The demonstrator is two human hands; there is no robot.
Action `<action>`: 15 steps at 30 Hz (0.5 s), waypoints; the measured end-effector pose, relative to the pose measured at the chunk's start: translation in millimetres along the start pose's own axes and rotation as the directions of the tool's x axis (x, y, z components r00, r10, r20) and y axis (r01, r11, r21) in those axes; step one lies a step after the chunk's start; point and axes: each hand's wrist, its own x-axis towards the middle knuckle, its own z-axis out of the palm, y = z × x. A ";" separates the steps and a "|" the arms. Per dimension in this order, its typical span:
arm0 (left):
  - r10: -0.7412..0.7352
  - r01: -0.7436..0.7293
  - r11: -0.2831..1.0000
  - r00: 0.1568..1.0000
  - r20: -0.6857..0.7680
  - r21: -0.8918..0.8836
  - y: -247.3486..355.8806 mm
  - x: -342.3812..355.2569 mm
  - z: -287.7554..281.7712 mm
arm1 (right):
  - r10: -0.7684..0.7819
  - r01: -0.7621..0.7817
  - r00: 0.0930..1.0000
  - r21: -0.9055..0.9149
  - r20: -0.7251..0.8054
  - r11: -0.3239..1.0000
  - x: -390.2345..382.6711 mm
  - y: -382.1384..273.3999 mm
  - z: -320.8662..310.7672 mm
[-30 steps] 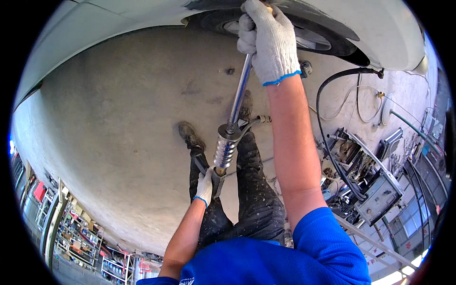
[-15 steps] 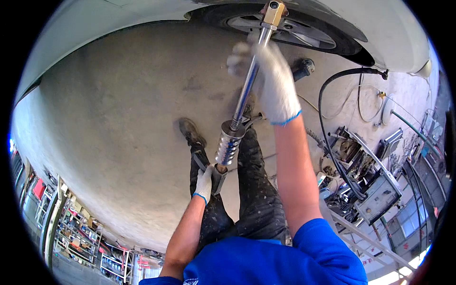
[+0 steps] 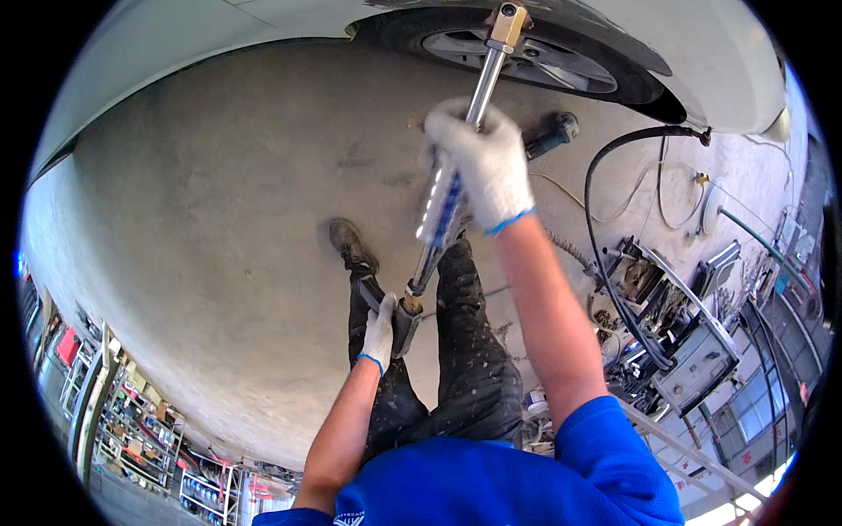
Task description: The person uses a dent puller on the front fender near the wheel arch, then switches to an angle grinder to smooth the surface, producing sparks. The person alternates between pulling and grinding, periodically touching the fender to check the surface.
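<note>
A slide hammer slants across the middle; its bright steel rod ends in a brass-coloured head at the car's wheel arch. Whether the head touches the panel I cannot tell. My left hand, in a white knit glove, is closed round the dark grip at the near end. Higher up, my gloved right hand is wrapped round the ribbed sliding weight at its upper end. That weight is smeared by motion, and the glove covers part of it and of the rod.
The light car body arches overhead, its wheel beyond the rod. An angle grinder lies on the floor at right. A black cable hangs down to a metal cart. Shelving stands at lower left.
The ribbed weight has slid up the rod, away from the grip. My right hand has come down the rod and closed on the weight. My left hand stays on the grip.
</note>
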 end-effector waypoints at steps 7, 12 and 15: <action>-0.019 0.021 1.000 0.995 -0.095 0.018 7.7 -26.7 16.7 | -0.241 0.223 0.970 -0.259 -0.040 0.940 2.1 25.8 -5.7; 0.012 -0.012 1.000 0.999 -0.050 0.000 -8.3 1.9 8.0 | -0.209 0.229 0.957 0.082 -0.201 0.970 56.5 -75.7 -1.4; 0.007 -0.007 1.000 0.996 -0.086 0.006 -0.9 -2.4 9.2 | -0.289 0.302 0.942 0.056 -0.167 0.952 66.4 -63.9 -3.9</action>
